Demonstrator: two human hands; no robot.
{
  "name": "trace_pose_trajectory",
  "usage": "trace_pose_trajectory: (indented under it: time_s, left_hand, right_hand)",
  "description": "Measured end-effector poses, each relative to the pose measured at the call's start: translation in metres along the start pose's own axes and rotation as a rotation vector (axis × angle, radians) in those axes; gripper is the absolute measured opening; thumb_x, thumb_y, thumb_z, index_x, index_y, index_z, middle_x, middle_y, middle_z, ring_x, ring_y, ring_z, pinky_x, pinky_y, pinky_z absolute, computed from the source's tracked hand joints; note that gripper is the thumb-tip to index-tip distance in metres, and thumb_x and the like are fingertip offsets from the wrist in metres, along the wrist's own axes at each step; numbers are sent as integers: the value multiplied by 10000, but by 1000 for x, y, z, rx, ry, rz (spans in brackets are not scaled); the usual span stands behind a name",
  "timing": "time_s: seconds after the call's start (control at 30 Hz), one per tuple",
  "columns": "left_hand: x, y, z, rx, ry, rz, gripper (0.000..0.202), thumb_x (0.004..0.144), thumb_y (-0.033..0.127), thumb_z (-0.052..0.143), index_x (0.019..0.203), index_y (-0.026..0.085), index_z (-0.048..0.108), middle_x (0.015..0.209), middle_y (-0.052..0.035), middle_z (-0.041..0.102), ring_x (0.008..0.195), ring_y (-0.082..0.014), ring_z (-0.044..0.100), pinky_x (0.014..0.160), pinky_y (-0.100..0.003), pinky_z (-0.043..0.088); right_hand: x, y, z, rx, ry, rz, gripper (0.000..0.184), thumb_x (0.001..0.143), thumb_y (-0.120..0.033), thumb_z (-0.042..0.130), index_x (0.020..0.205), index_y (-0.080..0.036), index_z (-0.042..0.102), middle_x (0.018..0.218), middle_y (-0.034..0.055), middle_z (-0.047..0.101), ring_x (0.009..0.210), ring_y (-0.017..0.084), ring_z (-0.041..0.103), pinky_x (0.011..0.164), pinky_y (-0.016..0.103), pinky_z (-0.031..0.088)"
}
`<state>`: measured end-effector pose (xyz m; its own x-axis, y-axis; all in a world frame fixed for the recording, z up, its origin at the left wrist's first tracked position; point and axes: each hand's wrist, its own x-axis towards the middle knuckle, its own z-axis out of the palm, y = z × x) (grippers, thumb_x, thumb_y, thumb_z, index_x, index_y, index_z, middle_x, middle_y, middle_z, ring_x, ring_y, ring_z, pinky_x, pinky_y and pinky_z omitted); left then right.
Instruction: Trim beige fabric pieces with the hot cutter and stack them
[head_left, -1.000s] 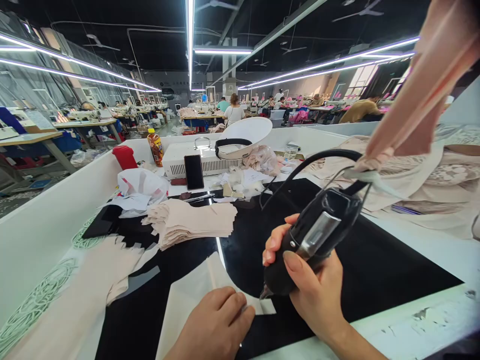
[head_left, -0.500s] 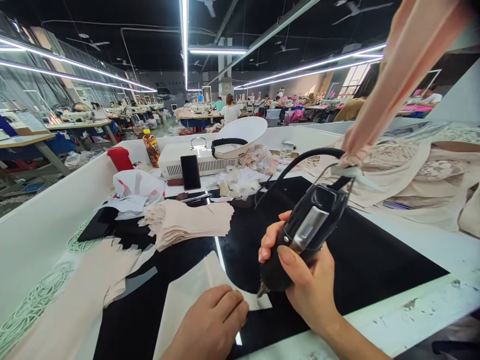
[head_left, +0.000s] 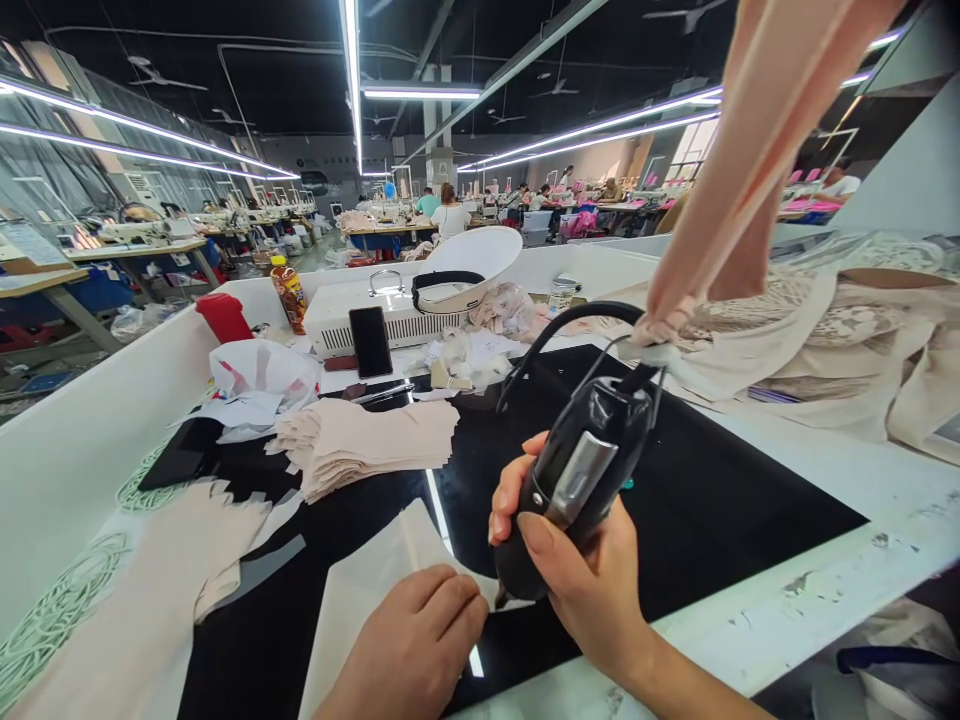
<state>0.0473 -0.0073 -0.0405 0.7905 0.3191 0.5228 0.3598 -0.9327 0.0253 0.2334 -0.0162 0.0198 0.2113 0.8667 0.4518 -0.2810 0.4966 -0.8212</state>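
Note:
My right hand (head_left: 592, 590) is wrapped round a black corded power tool (head_left: 577, 475) with a silver plate on its side. Its narrow metal tip points down at the right end of a cream fabric piece (head_left: 356, 610), close to my left fingertips. My left hand (head_left: 424, 635) lies on that fabric with its fingers curled and pressed together, pinning it to the glossy black board (head_left: 720, 510). A twisted pink fabric strip (head_left: 739, 170) comes down from above and is tied at the tool's top, where the black cord bends away. My left fingertips are partly hidden.
A stack of cut beige pieces (head_left: 375, 440) lies behind my left hand, with longer beige strips (head_left: 157, 590) at left. A phone (head_left: 370, 342) leans against a white box (head_left: 334, 320). Draped cream fabric (head_left: 832, 340) fills the right side. Green cord (head_left: 67, 600) lies at left.
The tool's tip has moved slightly left along the fabric's edge, nearer my left fingers. My left hand stays pressed on the fabric. The whole view has shifted a little.

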Motion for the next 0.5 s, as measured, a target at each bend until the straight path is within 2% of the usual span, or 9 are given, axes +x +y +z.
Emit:
trace_pose_trajectory:
  time_s: [0.07,0.23,0.37,0.5]
  left_hand:
    - [0,0,-1,-3,-2,-2,345,1029,-19,415,1263,114,630,1086,-89,766,996,-206,742,935,-307,649]
    - [-2,0,-1,4,-16,-12,352,985,-25,453,1247,129,631,1119,-100,774,1025,-212,740,954,-319,652]
    - [-3,0,-2,30,-17,-8,352,997,-25,445,1255,112,640,1140,-108,771,1056,-218,733,998,-327,634]
    - [-2,0,-4,24,-24,1,341,1020,-19,424,1249,100,647,1119,-104,769,1044,-213,729,982,-311,634]
  right_hand:
    - [0,-1,0,8,-1,11,282,951,-431,828,1085,-278,634,842,-11,694,627,120,606,574,254,550]
    - [2,-8,-6,24,58,-9,412,896,-449,879,1177,-296,620,841,-23,676,615,136,623,567,277,567]
    - [0,-9,-15,10,95,-22,449,893,-458,881,1210,-301,604,858,-22,680,642,151,660,596,297,583]
    - [-2,-7,-16,27,94,-7,453,889,-442,890,1210,-305,602,868,-25,686,608,132,621,566,292,567]
